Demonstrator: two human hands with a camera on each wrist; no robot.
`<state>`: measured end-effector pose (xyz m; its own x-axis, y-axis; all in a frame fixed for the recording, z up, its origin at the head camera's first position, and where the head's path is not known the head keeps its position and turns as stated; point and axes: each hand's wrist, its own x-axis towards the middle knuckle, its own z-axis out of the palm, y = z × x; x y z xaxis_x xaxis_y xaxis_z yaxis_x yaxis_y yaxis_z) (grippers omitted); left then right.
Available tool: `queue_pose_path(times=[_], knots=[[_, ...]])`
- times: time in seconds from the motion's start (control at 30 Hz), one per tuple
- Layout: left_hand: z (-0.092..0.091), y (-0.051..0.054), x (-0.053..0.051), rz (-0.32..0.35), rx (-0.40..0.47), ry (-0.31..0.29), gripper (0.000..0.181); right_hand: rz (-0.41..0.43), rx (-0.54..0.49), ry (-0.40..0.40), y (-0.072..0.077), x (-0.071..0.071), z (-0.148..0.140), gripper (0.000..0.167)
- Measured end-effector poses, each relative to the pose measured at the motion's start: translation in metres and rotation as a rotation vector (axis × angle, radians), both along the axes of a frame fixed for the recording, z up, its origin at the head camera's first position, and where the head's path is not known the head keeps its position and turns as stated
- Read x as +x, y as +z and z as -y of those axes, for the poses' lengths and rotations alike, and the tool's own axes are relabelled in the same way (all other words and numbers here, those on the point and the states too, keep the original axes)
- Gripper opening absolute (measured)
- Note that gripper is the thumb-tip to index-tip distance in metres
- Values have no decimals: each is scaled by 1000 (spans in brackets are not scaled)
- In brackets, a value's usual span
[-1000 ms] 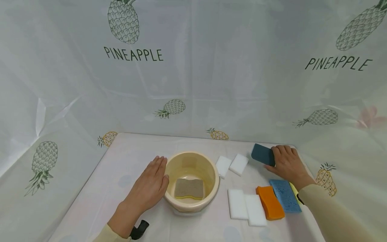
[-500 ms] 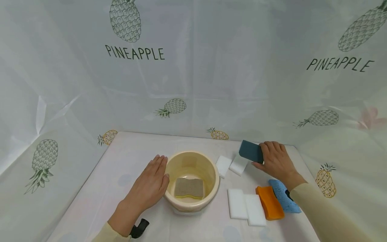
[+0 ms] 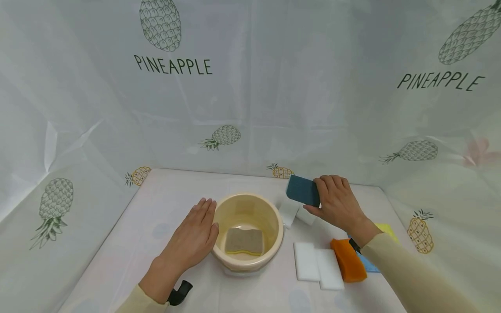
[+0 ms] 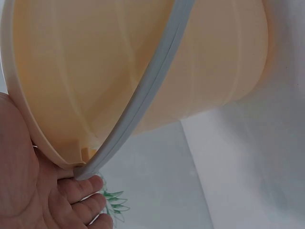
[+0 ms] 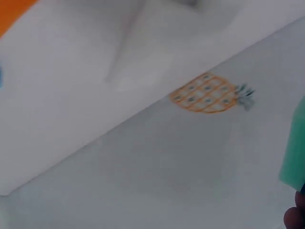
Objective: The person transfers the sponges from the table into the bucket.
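A cream bucket (image 3: 278,243) stands on the table with a grey-and-yellow sponge (image 3: 244,241) lying inside it. My left hand (image 3: 192,237) rests against the bucket's left rim with straight fingers; in the left wrist view the fingers (image 4: 88,202) lie by the rim and the grey handle (image 4: 138,105). To the right of the bucket and above the table, my right hand (image 3: 338,203) pinches a dark blue-green sponge (image 3: 302,190) by its right end. At the right edge of the right wrist view, part of that sponge (image 5: 296,150) shows light green.
Two white sponges (image 3: 288,213) lie just right of the bucket, under the held sponge. Nearer the front are two more white sponges (image 3: 307,261), an orange sponge (image 3: 349,261), a blue one (image 3: 369,264) and a yellow one (image 3: 387,230), partly hidden by the right arm.
My right hand has moved left with the dark sponge, from the table's right side to over the white sponges near the bucket. The left hand has stayed at the rim.
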<state>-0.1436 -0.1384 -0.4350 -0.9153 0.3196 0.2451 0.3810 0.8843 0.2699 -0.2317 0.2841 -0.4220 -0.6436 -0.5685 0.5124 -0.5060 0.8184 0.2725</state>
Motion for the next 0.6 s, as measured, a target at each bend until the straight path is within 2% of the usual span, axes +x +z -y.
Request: queue_pose_path(times=[0.1, 0.33, 0.6], knots=[[0, 1, -1, 1, -4, -2, 59, -17, -22, 27, 8, 4, 19, 91], [0, 4, -1, -12, -2, -12, 58, 2, -47, 52, 25, 20, 67, 90], [0, 3, 0, -3, -11, -6, 59, 57, -48, 76, 29, 33, 109, 83]])
